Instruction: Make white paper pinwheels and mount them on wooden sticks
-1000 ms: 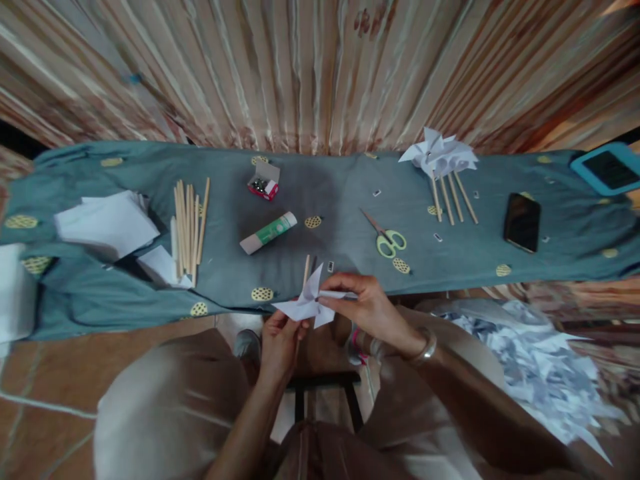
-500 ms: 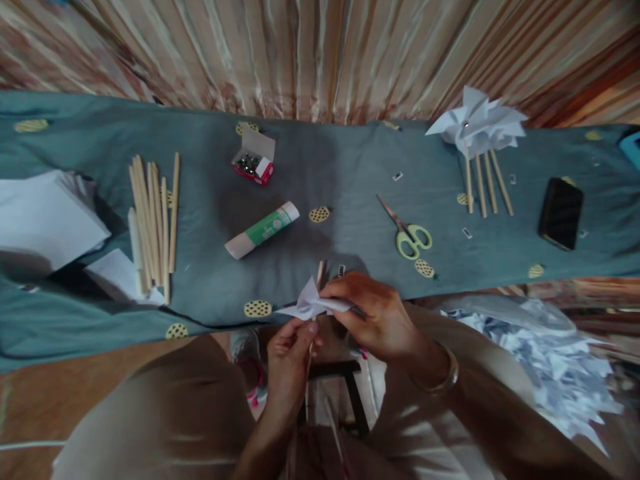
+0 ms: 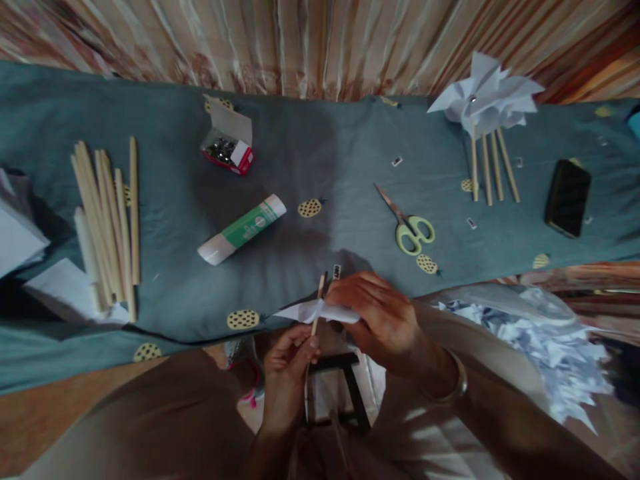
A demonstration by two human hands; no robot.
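Note:
Near the table's front edge, my left hand (image 3: 290,367) pinches a thin wooden stick (image 3: 315,325) between thumb and fingers. A white paper pinwheel (image 3: 305,311) lies across the upper part of this stick, with pointed blades to the left and right. My right hand (image 3: 375,317), with a bangle at the wrist, has its fingers closed on the pinwheel's right side. Beyond the hands are a green and white glue stick (image 3: 243,229), scissors with light green handles (image 3: 407,227) and an open red box of metal pins (image 3: 229,150).
Wooden sticks (image 3: 107,227) and white paper sheets (image 3: 19,233) lie at the left on the green cloth (image 3: 280,147). Finished-looking pinwheels (image 3: 487,97) and a black phone (image 3: 569,198) are at the right. Below the table's right side is a bag of paper pieces (image 3: 540,347).
The view has shifted, so the table's things at the left appear farther left. The pinwheel has turned and looks flatter, with its upright blade no longer showing. Both hands keep their hold.

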